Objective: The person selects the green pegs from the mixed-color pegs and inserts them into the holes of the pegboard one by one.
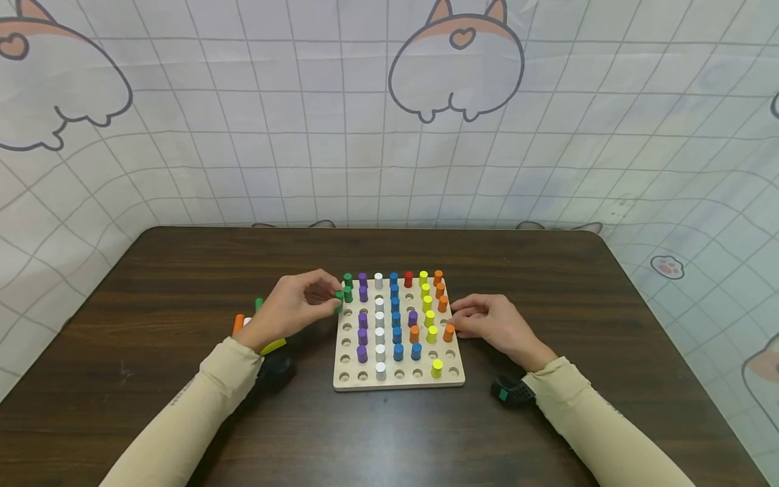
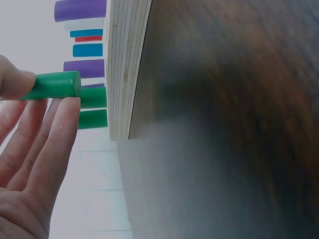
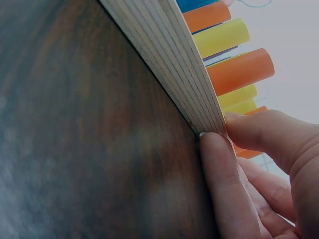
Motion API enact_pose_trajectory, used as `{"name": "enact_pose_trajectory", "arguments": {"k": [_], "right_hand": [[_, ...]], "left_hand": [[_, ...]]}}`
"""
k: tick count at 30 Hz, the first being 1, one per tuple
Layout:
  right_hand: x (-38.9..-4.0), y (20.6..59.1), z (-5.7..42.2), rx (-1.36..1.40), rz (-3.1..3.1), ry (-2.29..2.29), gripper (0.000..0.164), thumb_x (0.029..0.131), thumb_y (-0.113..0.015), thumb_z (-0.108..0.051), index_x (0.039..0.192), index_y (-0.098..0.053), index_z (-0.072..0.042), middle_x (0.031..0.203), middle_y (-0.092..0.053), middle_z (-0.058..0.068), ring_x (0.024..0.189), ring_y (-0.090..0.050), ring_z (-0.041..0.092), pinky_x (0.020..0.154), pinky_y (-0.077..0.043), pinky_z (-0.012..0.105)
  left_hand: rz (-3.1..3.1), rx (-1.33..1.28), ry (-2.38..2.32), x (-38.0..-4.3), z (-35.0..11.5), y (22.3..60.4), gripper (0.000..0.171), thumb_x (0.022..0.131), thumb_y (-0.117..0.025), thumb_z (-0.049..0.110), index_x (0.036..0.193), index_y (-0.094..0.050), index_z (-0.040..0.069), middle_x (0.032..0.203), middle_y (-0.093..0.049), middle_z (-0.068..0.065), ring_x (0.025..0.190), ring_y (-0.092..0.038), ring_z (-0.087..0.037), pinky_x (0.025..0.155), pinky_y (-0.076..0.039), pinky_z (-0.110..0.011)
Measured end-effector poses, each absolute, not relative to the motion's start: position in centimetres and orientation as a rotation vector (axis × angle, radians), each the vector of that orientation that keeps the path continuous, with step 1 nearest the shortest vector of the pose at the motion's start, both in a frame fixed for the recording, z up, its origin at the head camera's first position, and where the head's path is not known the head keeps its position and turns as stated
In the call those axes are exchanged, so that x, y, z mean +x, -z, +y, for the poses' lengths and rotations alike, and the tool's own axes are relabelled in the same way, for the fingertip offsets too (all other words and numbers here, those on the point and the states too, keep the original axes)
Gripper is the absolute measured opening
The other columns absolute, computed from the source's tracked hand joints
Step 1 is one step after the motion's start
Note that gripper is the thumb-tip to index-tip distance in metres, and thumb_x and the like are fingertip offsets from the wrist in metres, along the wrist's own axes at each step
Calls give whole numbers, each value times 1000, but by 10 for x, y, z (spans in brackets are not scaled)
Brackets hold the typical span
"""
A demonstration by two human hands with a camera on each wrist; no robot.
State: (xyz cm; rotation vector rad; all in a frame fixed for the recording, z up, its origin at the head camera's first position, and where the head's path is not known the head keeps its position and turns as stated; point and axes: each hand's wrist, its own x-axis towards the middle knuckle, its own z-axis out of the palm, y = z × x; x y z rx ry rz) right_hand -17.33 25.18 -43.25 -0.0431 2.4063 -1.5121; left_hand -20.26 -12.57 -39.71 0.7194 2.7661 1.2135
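A light wooden pegboard [image 1: 353,385] lies on the table, with colored pegs standing in columns. At its far left corner my left hand [image 1: 298,297] pinches a green peg [image 2: 56,84] between thumb and fingers. In the left wrist view this peg is above the board's surface, close to two standing green pegs [image 2: 93,119]. My right hand [image 1: 496,325] grips the board's right edge, thumb on top and a finger against the plywood side [image 3: 174,74], near the orange pegs [image 3: 241,72]. Purple, white, blue, red and yellow pegs fill other holes; several holes are bare.
Loose pegs lie left of the board, partly hidden by my left wrist: an orange one [image 1: 238,323], a green one [image 1: 259,304] and a yellow one [image 1: 274,346]. Black wrist devices [image 1: 512,392] hang at both cuffs. Behind the dark table [image 1: 389,439] hangs a grid-patterned sheet [image 1: 365,149].
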Motion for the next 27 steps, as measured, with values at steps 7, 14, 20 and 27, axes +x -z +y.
{"name": "enact_pose_trajectory", "arguments": {"k": [7,14,20,27], "right_hand": [[-174,434,252,-46,2413,1508,38,95,-75,-23,126,-68,-3,113,-79,13,93,-77,14,86,-65,34],[-174,434,252,-49,2415,1501,39,95,-75,-23,127,-68,-4,114,-79,13,93,-78,14,86,-65,34],[-173,433,252,-49,2417,1503,38,95,-75,-23,127,-68,-4,114,-79,13,93,-78,15,86,-65,34],[-173,433,252,-46,2411,1509,39,94,-76,-23,127,-68,-4,115,-78,13,94,-78,15,86,-65,34]], "left_hand": [[2744,709,-1209,-204,-121,400,20,94,-75,18,112,-69,15,108,-75,-2,100,-72,-17,93,-63,-39],[2738,726,-1211,-204,-118,402,18,94,-75,17,110,-69,15,107,-75,-1,99,-73,-15,91,-63,-36],[2741,730,-1190,-204,-117,402,17,93,-75,18,109,-69,14,106,-76,-1,97,-73,-15,89,-64,-36],[2732,720,-1174,-204,-116,402,16,93,-75,17,108,-69,15,107,-76,-1,98,-73,-14,90,-63,-35]]}}
